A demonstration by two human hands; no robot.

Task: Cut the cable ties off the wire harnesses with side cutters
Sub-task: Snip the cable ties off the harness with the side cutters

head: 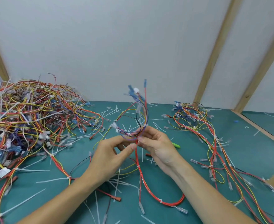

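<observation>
We hold one wire harness [138,126] up over the green mat [189,152] between both hands: our left hand [110,157] pinches its red wires between thumb and forefinger, and our right hand [155,146] closes its fingers around the bundle just beside it. A tangled pile of harnesses [28,120] lies to the left, another loose harness [205,135] to the right. A green handle tip [176,145] shows behind our right hand; cut white ties [116,180] litter the mat.
</observation>
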